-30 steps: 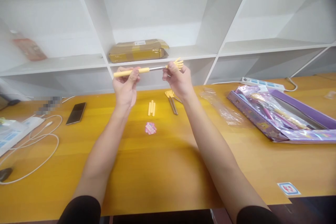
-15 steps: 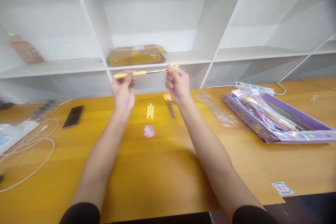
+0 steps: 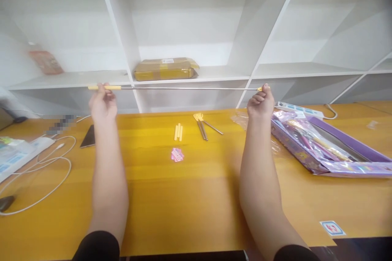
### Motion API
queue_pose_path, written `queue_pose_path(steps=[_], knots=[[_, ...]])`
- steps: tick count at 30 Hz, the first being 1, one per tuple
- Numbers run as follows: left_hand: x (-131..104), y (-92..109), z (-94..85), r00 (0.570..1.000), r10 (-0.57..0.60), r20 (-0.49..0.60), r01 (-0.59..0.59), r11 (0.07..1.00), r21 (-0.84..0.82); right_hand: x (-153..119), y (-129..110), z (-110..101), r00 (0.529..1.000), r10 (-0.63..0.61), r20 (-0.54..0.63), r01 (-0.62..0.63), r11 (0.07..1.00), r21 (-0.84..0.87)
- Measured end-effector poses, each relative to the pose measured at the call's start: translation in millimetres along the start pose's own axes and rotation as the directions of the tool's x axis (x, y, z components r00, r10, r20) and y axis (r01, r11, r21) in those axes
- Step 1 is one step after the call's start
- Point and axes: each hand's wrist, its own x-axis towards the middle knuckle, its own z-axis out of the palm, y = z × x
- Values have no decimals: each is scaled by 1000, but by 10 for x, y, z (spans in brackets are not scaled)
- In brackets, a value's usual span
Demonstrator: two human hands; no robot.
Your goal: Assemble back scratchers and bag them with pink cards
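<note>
A telescopic rod (image 3: 183, 88) stretches level between my hands, its thin metal shaft drawn out long. My left hand (image 3: 103, 100) is closed on its yellow handle. Around the yellow claw end, mostly hidden by the fingers, my right hand (image 3: 262, 100) is closed. Below on the wooden table lie several metal rods with yellow claw heads (image 3: 200, 126). Yellow handle tubes (image 3: 178, 132) lie to their left, and a small pile of pink labels (image 3: 177, 155) is nearer to me.
A purple box (image 3: 309, 159) with wrapped items stands at right, clear plastic wrappers (image 3: 240, 119) beside it. Left are a phone (image 3: 87, 138), white cables (image 3: 70, 163) and a power strip (image 3: 27, 157). A taped parcel (image 3: 167, 69) sits on the shelf (image 3: 220, 74).
My hands have moved apart, and the rod between them has extended from short to long. The view has shifted slightly, and a third metal shaft now shows among the claw rods.
</note>
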Motion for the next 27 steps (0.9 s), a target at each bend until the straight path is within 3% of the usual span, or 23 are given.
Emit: queue_pose_path(steps=[5, 9, 14, 17, 22, 27], knots=[[17, -81, -61, 996, 68, 51, -67, 998, -20, -29, 130, 4, 998, -18, 53, 16, 999, 39], [47, -40, -95, 999, 34, -19, -36, 994, -104, 16, 182, -35, 995, 37, 89, -43, 997, 62], [-25, 40, 22, 986, -66, -155, 42, 987, -154, 124, 217, -148, 981, 130, 145, -151, 978, 146], [-59, 45, 78, 977, -115, -182, 87, 984, -154, 221, 199, -227, 961, 184, 206, -228, 950, 215], [-35, -75, 27, 984, -120, -129, 102, 986, -133, 359, 254, -361, 958, 169, 231, -228, 938, 261], [14, -285, -40, 972, -166, -168, 142, 980, -142, 383, 499, -568, 972, 162, 172, -199, 953, 227]])
